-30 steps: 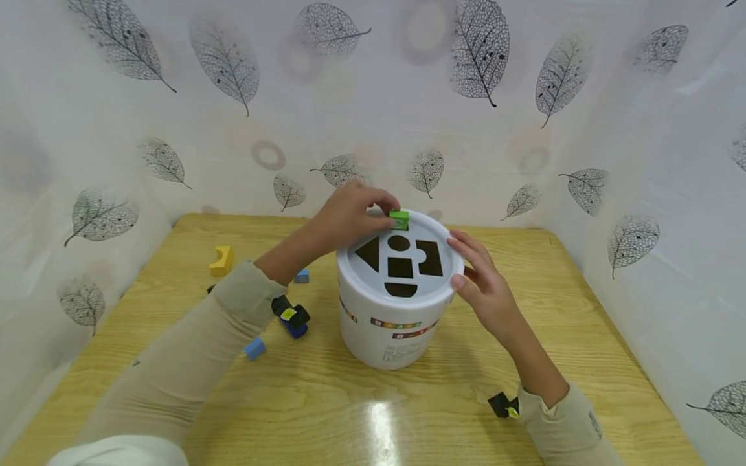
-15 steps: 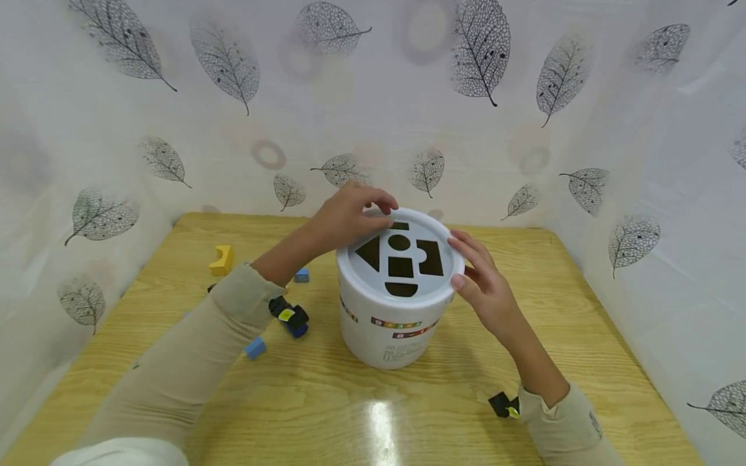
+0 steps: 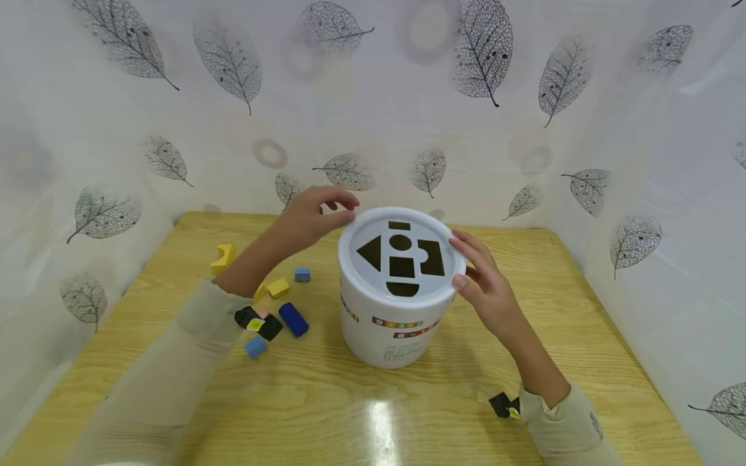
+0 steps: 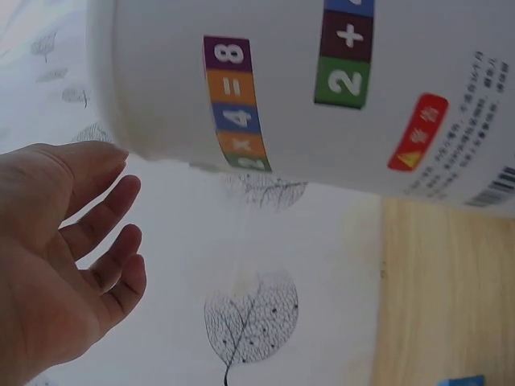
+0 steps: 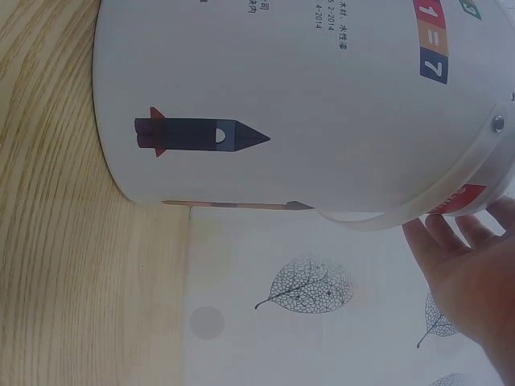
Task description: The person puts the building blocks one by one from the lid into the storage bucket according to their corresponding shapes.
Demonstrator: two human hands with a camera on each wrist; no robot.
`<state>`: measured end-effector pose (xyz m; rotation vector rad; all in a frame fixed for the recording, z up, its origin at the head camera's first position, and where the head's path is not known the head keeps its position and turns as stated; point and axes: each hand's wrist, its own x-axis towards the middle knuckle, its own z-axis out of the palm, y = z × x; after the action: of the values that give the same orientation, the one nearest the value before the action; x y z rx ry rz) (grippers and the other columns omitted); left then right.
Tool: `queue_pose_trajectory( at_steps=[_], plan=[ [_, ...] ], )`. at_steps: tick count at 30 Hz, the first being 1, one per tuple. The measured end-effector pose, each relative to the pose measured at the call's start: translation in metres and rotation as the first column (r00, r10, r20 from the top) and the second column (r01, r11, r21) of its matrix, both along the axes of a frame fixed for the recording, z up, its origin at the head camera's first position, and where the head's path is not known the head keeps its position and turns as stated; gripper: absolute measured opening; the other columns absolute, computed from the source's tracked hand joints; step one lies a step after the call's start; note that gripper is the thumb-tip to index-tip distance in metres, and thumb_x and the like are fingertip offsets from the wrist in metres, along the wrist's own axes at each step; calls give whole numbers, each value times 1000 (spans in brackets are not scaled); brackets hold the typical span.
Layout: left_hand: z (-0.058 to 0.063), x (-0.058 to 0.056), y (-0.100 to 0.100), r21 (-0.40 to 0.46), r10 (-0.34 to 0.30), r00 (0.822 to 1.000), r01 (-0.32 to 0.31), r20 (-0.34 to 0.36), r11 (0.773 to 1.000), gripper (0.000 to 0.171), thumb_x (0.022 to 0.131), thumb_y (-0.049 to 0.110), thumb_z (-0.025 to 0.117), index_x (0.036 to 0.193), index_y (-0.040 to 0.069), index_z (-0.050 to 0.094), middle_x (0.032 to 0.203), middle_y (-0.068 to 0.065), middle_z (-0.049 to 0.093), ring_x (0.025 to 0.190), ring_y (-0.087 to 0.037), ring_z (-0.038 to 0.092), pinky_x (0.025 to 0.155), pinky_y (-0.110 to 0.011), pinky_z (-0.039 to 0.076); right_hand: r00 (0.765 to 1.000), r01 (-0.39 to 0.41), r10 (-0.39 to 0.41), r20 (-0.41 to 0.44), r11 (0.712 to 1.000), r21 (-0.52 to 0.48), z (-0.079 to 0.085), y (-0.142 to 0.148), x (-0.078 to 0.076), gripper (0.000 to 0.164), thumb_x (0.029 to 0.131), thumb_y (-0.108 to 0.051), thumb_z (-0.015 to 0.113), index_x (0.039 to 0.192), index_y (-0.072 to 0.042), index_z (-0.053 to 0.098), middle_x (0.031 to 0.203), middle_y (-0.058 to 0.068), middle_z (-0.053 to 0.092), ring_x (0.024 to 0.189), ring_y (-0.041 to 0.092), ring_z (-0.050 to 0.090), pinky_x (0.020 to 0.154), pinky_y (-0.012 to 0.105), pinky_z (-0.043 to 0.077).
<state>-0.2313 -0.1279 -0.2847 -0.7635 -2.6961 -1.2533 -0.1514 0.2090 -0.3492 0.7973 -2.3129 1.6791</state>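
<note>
A white bucket (image 3: 384,336) stands upright, its lid (image 3: 373,282) cut with several shaped holes. Just off the left side of the rim hovers my left hand (image 3: 311,217), loosely bent and holding nothing; the left wrist view shows its fingers (image 4: 122,197) beside the bucket wall. On the opposite side my right hand (image 3: 486,291) rests on the rim with fingers spread and fairly straight. Blocks lie left of the bucket: a dark blue cylinder (image 3: 293,320), a yellow block (image 3: 278,288), light blue blocks (image 3: 302,275) and a yellow arch block (image 3: 223,259).
The wooden table (image 3: 326,408) carries everything. Behind and at both sides hangs a white leaf-printed sheet (image 3: 373,129). A bucket handle (image 5: 402,213) runs along the side by my right hand. My left forearm partly covers some blocks.
The green block pinched by my left hand over the rear slot has gone out of sight at that slot. My left hand has drawn back leftward off the lid; the right has stayed.
</note>
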Motion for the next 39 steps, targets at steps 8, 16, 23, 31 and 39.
queue_pose_trajectory(
  at_steps=[8, 16, 23, 31, 39],
  plan=[
    [-21, 11, -30, 23, 94, 993, -96, 76, 995, 35, 100, 38, 62, 127, 15, 66, 126, -4, 63, 115, -25, 53, 91, -46, 48, 1000, 1, -1, 1, 1000, 1, 1, 0, 1, 56, 99, -2, 52, 153, -14, 45, 163, -4, 30, 140, 16, 40, 107, 18, 42],
    [-66, 9, -54, -20, 120, 989, -118, 86, 993, 31, 101, 35, 62, 124, 15, 67, 123, -3, 67, 116, -26, 55, 94, -49, 49, 1000, 3, -3, -3, 1000, 6, 0, 0, 0, 56, 99, -2, 52, 153, -14, 45, 163, -3, 30, 141, 16, 39, 107, 18, 41],
    [-97, 9, -67, -58, 144, 983, -139, 112, 989, 31, 101, 30, 62, 125, 11, 66, 127, -9, 67, 116, -30, 57, 97, -51, 50, 1000, 2, -2, -2, 1000, 17, 0, 0, 0, 56, 99, -4, 53, 153, -15, 44, 163, -3, 29, 142, 14, 38, 108, 18, 41],
    [-119, 6, -77, -108, 147, 984, -136, 100, 985, 32, 100, 21, 65, 127, 3, 66, 127, -15, 67, 117, -35, 58, 97, -53, 49, 1000, -3, 3, -7, 1000, 14, -1, 0, 0, 55, 99, -4, 52, 153, -14, 44, 163, -1, 28, 141, 14, 39, 107, 17, 41],
    [-131, 1, -84, -185, 150, 981, -126, 124, 975, 33, 98, 17, 66, 127, 0, 65, 126, -20, 67, 119, -38, 59, 102, -54, 47, 1000, -6, 6, -7, 1000, 18, -1, 1, 0, 55, 99, -4, 52, 153, -14, 44, 163, -2, 28, 141, 14, 38, 108, 18, 42]
  ],
)
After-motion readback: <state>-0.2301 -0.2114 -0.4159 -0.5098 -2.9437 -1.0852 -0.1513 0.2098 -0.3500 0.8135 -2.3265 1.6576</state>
